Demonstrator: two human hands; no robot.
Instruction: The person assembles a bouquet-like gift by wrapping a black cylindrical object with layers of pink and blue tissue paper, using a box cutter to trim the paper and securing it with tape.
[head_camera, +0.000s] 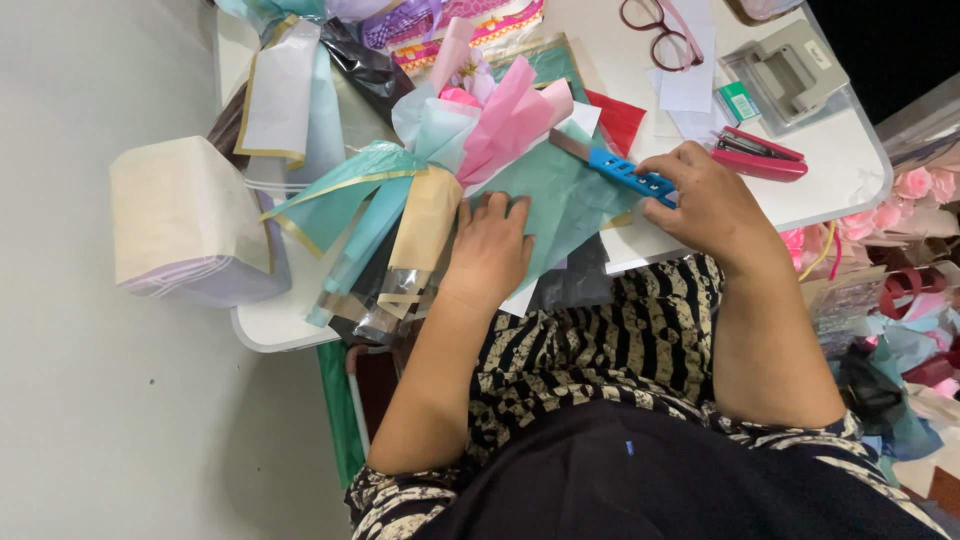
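Left hand flat on teal paper, right hand at 3 o'clock of it gripping blue cutter, pink tissue at 12 o'clock, red stapler just right of right hand, glasses at 1 o'clock, white table.

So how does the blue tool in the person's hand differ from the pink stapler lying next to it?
The blue utility knife is slim and flat, with a bare metal blade out; the pink stapler is thicker and closed. The knife is held by the right hand and lies over the teal tissue paper, which the left hand presses flat; the stapler lies untouched on the white table. Both are small desk tools, bright plastic with some metal.
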